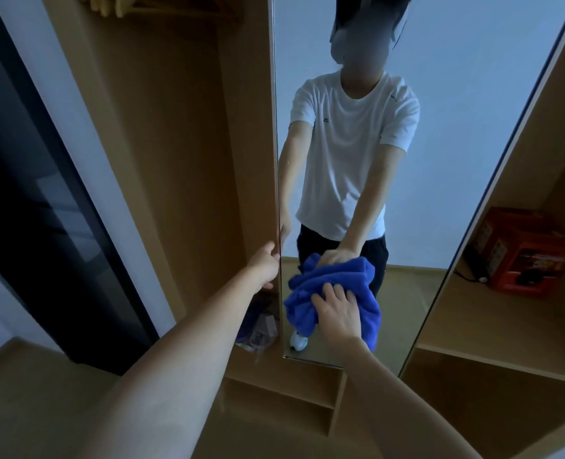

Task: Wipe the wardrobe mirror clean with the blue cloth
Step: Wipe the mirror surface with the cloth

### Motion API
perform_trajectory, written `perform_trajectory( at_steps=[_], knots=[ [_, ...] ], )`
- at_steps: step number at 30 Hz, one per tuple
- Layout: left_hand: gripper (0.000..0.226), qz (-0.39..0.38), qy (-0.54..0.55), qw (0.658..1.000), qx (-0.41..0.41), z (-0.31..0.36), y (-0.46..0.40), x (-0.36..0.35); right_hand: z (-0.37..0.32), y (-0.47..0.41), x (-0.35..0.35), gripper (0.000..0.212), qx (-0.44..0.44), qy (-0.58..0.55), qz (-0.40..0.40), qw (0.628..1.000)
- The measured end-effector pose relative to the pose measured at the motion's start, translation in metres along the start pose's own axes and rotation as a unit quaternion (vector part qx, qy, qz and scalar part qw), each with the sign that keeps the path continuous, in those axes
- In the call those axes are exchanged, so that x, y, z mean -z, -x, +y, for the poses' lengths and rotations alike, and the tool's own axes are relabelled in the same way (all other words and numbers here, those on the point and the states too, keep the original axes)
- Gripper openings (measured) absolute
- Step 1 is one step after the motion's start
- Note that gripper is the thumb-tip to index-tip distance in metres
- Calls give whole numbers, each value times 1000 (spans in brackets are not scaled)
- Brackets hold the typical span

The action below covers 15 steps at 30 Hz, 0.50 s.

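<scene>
The mirror [423, 160] is a tall, narrow panel standing between two open wooden wardrobe bays. The right hand [337, 313] lies on the blue cloth [334, 293], fingers spread and fairly straight, pressing the bunched cloth flat against the lower part of the glass. The cloth hangs in loose folds below and to the right of the hand, and its reflection meets it just above. The left hand [266, 266] is at the mirror's left edge, fingers curled round the thin frame, thumb side toward the camera.

In the glass a person in a white T-shirt and dark trousers shows, both arms reaching forward, with a pale wall behind.

Left of the mirror, the bay holds wooden hangers [108, 5] at the top and a heap of purple stuff [257, 326] on its floor, just beside the mirror's lower left corner and partly hidden by the left arm. Right of the mirror, a red box [523, 253] sits on a shelf [506, 326], with a dark cable [470, 276] lying beside it. Below the mirror is a low open cubby [281, 405]. A dark glass door [25, 193] stands far left.
</scene>
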<state>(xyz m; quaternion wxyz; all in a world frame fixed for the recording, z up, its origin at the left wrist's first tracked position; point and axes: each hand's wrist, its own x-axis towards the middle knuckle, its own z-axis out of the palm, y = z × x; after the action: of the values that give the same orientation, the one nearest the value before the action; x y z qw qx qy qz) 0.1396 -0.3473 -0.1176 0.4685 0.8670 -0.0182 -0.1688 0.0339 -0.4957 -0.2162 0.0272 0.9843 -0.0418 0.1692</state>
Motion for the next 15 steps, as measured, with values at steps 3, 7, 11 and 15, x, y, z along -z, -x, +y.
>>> perform_trajectory(
  at_steps=[3,7,11,15],
  knots=[
    [53,1,0,1000,5,1,1,0,-5,-1,0,27,-8,29,-57,998],
    [53,2,13,1000,10,1,3,0,-11,-9,15,25,-31,-9,-66,997],
    [53,-9,28,1000,-4,1,4,2,-16,-17,47,36,-125,-158,79,976],
    [50,-46,41,998,-26,1,6,4,-18,-44,100,42,-157,-265,279,909]
  ],
)
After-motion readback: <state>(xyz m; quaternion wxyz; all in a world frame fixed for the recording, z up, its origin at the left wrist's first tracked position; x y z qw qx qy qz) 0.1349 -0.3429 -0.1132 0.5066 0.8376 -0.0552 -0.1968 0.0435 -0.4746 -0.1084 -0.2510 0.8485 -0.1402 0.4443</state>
